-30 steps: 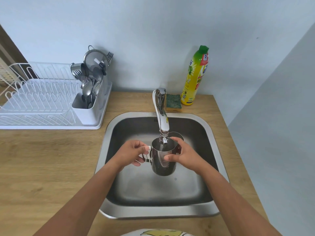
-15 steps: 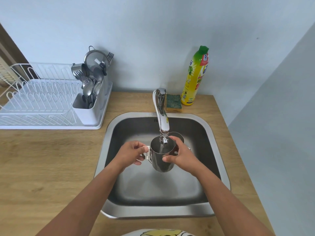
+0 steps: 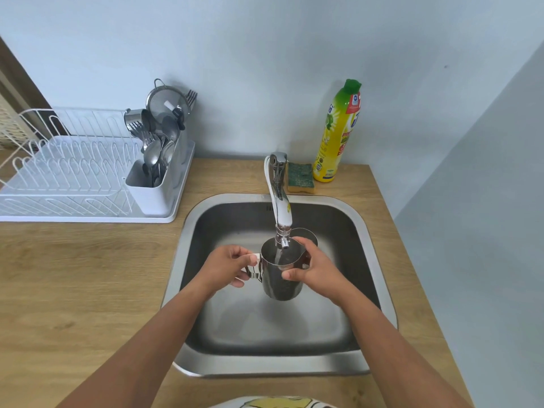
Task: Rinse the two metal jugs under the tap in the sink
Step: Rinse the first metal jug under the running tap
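Two hands steady one metal jug (image 3: 281, 282) upright over the sink (image 3: 366, 231): my left hand (image 3: 226, 266) grips its handle and my right hand (image 3: 315, 266) clasps its body near the rim. A thin stream (image 3: 278, 256) from the tap (image 3: 279, 198) runs into it. A second jug (image 3: 307, 232) shows just behind my right hand, mostly hidden. A sponge (image 3: 299, 173) and detergent bottle (image 3: 338, 134) stand behind the sink, with a dish rack (image 3: 67, 178) on the left.
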